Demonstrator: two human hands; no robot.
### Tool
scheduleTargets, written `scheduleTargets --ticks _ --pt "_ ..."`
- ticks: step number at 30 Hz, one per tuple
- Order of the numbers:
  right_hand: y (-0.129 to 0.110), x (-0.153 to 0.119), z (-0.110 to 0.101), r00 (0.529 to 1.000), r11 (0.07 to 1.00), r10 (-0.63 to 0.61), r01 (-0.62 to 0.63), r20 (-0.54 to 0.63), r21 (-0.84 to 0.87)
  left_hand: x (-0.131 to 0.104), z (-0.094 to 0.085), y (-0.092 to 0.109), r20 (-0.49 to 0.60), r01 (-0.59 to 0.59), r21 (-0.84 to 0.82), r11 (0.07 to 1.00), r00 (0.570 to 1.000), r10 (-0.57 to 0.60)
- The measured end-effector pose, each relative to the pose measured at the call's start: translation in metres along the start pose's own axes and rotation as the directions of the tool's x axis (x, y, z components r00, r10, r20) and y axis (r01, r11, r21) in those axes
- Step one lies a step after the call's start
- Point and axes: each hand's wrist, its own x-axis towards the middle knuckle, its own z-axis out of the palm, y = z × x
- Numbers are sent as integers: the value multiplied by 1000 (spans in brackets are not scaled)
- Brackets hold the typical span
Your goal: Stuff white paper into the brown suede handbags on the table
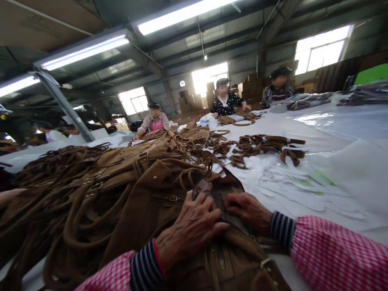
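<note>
My hands [194, 226]: two
Brown bags [145, 198]: several, too heaped for me to count
Co-workers [226, 104]: I make out five, two at ten o'clock, one each at eleven, twelve and one
Another person's arm [10, 196]: one, at nine
Windows [133, 101]: three, at eleven, twelve and one
Long lamps [184, 16]: three, between ten and twelve
Wall clock [182, 83]: one, just before twelve

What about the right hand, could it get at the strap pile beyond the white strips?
Probably yes, with a stretch: between the right hand and strap pile lie mostly flat white strips. The hand is at the lining, so it would first have to leave that.
</note>
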Motion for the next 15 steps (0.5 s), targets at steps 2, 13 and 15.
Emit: scheduleTargets --ticks 2,13,15 --pt "1 -3 2 1000 1000 6 -6 -21 -4 5 0 2 -58 -82 110 991 994 89" --pt "0 1 0 999 998 -10 12 -33 63 31 -15 -2 68 -264 166 950 964 256" --pt "-2 0 -1 998 992 -6 14 -68 124 37 -26 -8 86 -236 159 959 971 225"
